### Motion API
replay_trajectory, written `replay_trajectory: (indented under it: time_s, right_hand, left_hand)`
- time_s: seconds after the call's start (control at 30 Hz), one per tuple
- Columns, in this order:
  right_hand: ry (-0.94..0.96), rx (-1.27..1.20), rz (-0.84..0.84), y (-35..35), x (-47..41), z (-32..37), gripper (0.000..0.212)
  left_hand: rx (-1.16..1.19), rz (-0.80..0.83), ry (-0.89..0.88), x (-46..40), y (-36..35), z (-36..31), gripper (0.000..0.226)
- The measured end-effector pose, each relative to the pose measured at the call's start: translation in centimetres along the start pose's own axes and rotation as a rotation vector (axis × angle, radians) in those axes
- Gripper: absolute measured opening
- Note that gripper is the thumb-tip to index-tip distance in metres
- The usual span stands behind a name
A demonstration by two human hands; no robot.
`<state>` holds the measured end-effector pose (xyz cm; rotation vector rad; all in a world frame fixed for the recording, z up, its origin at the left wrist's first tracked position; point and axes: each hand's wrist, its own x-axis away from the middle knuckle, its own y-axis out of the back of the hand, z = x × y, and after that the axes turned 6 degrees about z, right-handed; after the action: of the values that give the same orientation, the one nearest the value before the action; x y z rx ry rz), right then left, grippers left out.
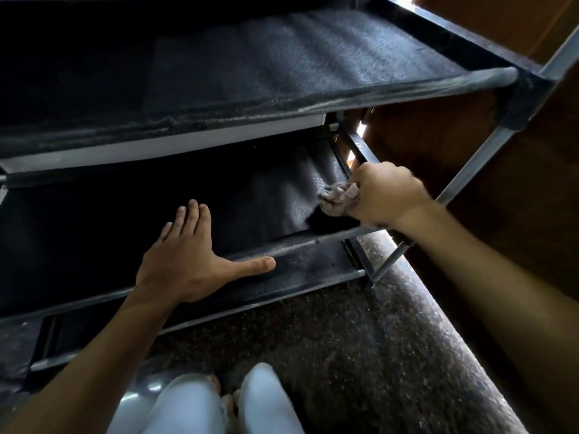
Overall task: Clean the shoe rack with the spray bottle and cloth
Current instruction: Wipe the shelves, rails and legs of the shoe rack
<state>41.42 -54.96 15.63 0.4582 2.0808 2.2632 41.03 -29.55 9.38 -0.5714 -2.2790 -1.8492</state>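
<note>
- Cloth [340, 198]: small, crumpled and grey-pink, bunched in the right hand [387, 195] at the right end of the middle shelf [269, 195] of the shoe rack [488, 158]. Judged soft, light and limp; best held wadded so that a pad projects past the fingers.
- Right grip: fingers curled tight round the cloth, pressing it against the shelf fabric close to the side rail [360, 148].
- Left grip: left hand [185, 261] lies flat with fingers straight and thumb spread, holding nothing, on the same shelf at its front bar [300, 242].
- Shelf fabric: dark woven sheet, judged slack; it will likely sag under pressure, so bracing helps.
- Frame tubes: judged rigid and light.
- Spray bottle: not in view.
</note>
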Motion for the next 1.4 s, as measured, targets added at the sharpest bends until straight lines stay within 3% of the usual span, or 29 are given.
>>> replay_trajectory:
  time_s: [0.1, 0.23, 0.47, 0.53, 0.6, 0.67, 0.8, 1.0, 1.1, 1.23, 1.4]
  right_hand:
    - [-0.013, -0.061, -0.153, -1.6, -3.4, 1.6, 0.026]
    - [0.006, -0.118, -0.223, -0.5, -8.6, 3.8, 0.031]
    - [0.094, 0.012, -0.106, 0.4, -5.2, 3.3, 0.031]
    - [0.111, 0.143, -0.009, 0.3, -1.3, 2.9, 0.033]
    - [0.095, 0.288, 0.055, 0.5, 1.5, 2.9, 0.018]
    - [0.065, 0.333, 0.109, 1.3, 2.5, 3.1, 0.021]
    - [0.169, -0.005, 0.265, 2.2, 3.5, 5.0, 0.028]
    - [0.289, -0.461, -0.035, -2.1, 7.6, 7.7, 0.026]
    - [0.308, -0.523, -0.049, -2.5, 9.4, 7.0, 0.025]
    - [0.264, -0.493, 0.074, -3.1, 11.5, 6.0, 0.010]
    - [0.219, -0.406, 0.163, -4.7, 13.8, 5.7, 0.012]
  left_hand:
    - [0.003, -0.008, 0.002, 0.0, 0.0, 0.0, 0.158]
    - [0.002, -0.002, 0.001, 0.0, 0.0, 0.0, 0.157]
    - [-0.008, -0.033, 0.000, 0.1, 0.0, 0.0, 0.158]
    - [-0.006, -0.052, 0.002, 0.1, -0.2, 0.1, 0.157]
    - [-0.009, -0.072, -0.003, 0.1, -0.3, 0.1, 0.157]
    - [-0.010, -0.087, -0.001, 0.0, -0.4, 0.1, 0.156]
    - [-0.016, -0.134, -0.028, 0.4, -0.3, 0.0, 0.155]
    - [0.018, -0.384, -0.029, 4.9, -0.4, 1.8, 0.142]
    - [-0.002, -0.367, 0.022, 8.8, 0.1, 4.4, 0.137]
    - [0.001, -0.278, 0.124, 14.0, 1.3, 7.6, 0.134]
    - [0.016, -0.139, 0.201, 19.5, 1.8, 10.8, 0.128]
